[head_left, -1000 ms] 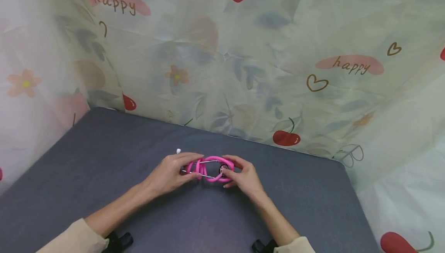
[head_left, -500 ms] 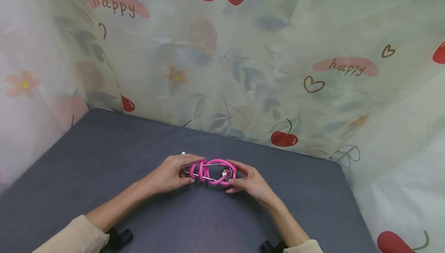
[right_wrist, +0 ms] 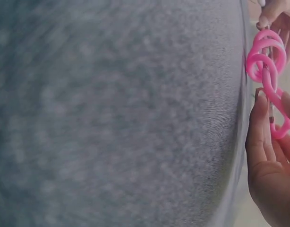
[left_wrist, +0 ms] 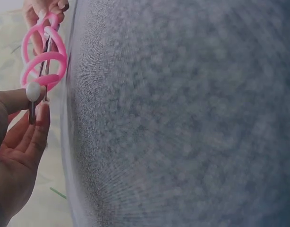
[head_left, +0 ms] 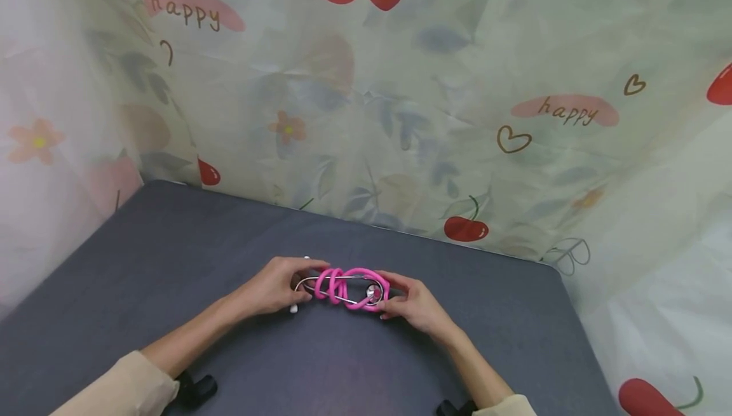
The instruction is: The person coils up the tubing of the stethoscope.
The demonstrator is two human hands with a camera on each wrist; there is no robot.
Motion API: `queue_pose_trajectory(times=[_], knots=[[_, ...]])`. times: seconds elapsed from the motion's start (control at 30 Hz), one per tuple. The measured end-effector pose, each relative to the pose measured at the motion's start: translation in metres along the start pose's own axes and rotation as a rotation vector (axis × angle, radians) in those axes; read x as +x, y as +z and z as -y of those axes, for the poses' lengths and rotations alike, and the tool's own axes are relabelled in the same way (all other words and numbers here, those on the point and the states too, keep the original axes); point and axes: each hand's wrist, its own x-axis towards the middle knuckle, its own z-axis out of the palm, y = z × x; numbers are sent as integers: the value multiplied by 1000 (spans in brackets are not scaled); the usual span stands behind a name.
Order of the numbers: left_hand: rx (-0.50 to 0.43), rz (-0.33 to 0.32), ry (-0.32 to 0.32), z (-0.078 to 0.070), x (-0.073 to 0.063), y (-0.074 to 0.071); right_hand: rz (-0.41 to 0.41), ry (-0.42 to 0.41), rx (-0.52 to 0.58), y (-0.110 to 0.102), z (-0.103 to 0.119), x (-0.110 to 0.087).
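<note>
Between my two hands is a long silver metal loop (head_left: 311, 279) wound with thick pink cord (head_left: 334, 286). My left hand (head_left: 271, 286) pinches the loop's left end between thumb and fingers. White knobs show there, one by the fingers and one white knob (head_left: 294, 308) below the thumb; in the left wrist view a white knob (left_wrist: 33, 91) sits on a thin metal rod. My right hand (head_left: 423, 305) pinches the right end, where the pink cord bends round. A shiny round piece (head_left: 373, 293) lies inside that end. My fingers partly hide both ends.
Dark grey cloth covers the table (head_left: 171, 257) beneath the hands. A printed curtain (head_left: 366, 117) with cherries and lettering stands behind the table and along both sides. Black straps (head_left: 194, 390) sit at the wrists by the beige sleeves.
Both hands have shifted slightly down in the head view, the right hand also rightward. My right thumb has slid off the shiny round piece. More of the loop's left end now shows.
</note>
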Motion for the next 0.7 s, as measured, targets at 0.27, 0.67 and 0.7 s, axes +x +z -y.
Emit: queue_pose_trajectory(times=[0.27,0.67,0.7], knots=[[-52,-6,-6,2,0,1,-16,5,-34,-1,-3,-2],[-30,-95,13,5,-9,-4,-68,-5,-173,-1,-4,-3],[-19,-109,16,5,-10,-5,-72,-9,-186,-2,-4,-3]])
